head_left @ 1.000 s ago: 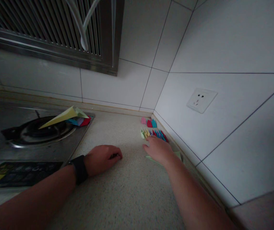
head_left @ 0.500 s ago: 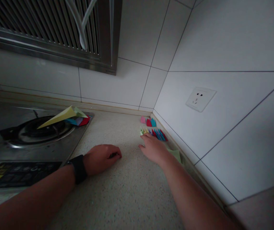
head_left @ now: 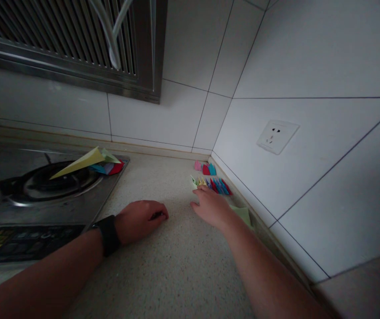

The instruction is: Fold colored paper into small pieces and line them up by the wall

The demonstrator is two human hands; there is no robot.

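My right hand [head_left: 211,204] reaches to a row of small folded paper pieces in the corner. Its thumb and index finger are apart. The fingertips are at the light green folded paper [head_left: 193,181] at the row's left end; whether they touch it I cannot tell. Yellow folded papers [head_left: 202,181] and blue folded papers [head_left: 222,186] stand further along, partly behind the hand. My left hand [head_left: 142,221], below a black wristband, rests on the counter with its fingers curled in. Nothing shows in it.
Behind the row sit pink [head_left: 197,165], red [head_left: 206,169] and blue [head_left: 212,169] folded papers. A green sheet [head_left: 242,215] lies by the right wall. On the gas burner rests a yellow paper plane [head_left: 80,163] among other folded papers. A range hood [head_left: 143,91] overhangs the stove.
My right hand has shifted slightly left. The light green folded paper at the row's end now leans further left, a little apart from the yellow ones. My left hand stays put.
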